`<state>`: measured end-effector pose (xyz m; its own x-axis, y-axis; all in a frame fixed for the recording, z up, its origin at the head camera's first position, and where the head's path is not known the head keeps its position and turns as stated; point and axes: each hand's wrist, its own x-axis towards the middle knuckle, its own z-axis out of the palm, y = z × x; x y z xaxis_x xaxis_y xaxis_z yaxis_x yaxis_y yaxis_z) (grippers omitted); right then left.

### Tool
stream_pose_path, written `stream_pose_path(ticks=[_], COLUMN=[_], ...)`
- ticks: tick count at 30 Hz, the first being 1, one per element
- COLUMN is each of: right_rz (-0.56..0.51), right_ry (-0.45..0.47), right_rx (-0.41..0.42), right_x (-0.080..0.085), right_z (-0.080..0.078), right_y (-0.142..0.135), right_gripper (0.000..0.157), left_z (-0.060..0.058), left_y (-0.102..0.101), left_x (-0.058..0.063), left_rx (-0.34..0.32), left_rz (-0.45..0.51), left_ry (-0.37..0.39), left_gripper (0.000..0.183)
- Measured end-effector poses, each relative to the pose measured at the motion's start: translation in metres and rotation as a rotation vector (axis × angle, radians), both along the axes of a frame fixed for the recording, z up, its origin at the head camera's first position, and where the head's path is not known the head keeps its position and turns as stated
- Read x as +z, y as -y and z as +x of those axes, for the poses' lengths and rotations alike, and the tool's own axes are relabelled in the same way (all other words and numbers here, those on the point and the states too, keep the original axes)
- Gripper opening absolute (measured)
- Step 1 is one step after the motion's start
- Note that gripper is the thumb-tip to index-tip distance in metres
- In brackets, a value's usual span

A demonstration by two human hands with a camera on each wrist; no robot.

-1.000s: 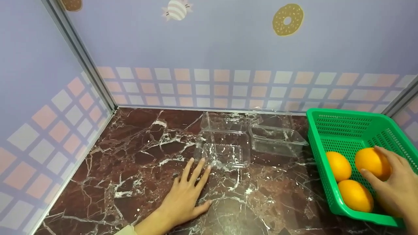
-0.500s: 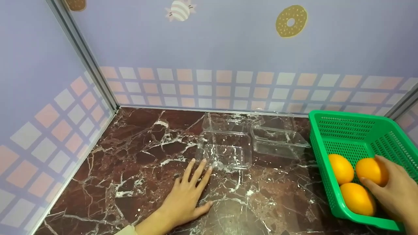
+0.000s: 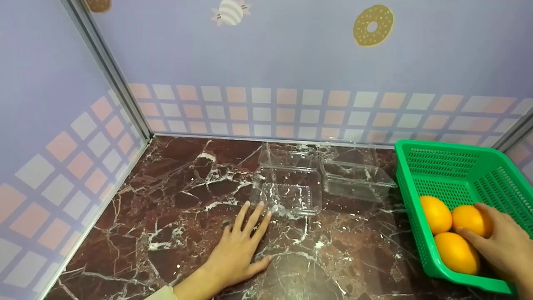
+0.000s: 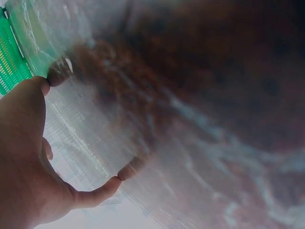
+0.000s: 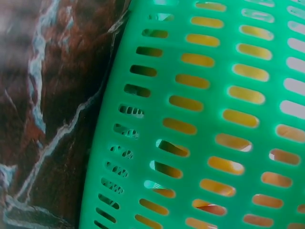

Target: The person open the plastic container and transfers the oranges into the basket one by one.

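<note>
My right hand is inside a green slotted basket at the right of the head view, with thumb and fingers around an orange. Two more oranges, a farther one and a nearer one, lie against the basket's left side. From the right wrist view, the green basket wall hides that hand, and orange colour shows through its slots. My left hand rests with spread fingers on the dark red marbled table, its fingertips beside a clear plastic container. In the left wrist view, fingertips of that hand touch the glossy surface.
A second clear plastic container stands between the first one and the basket, its raised lid toward the back wall. Both containers have their lids up. A lilac back wall and a left side wall border the marbled table.
The right hand has lowered the orange deeper into the basket, close beside the other two. The left hand has stayed where it was. The head view has shifted slightly.
</note>
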<state>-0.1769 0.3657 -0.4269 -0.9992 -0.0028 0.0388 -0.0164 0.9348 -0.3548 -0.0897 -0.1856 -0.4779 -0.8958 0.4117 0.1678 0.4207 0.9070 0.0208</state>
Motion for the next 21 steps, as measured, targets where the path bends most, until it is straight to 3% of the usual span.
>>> stream_pose_path(ticks=[6, 21], right_rz=[0.022, 0.082], right_ry=[0.098, 0.268], right_rx=[0.017, -0.046], right_x=[-0.0006, 0.0048], right_z=[-0.0022, -0.0009], right_y=[-0.0016, 0.0035], right_gripper=[0.083, 0.095], left_z=[-0.0001, -0.0005], left_y=[-0.0003, -0.0005], left_x=[-0.0004, 0.0014], left_rx=[0.004, 0.005], left_rz=[-0.006, 0.008], left_ry=[0.003, 0.027], left_gripper=[0.094, 0.095])
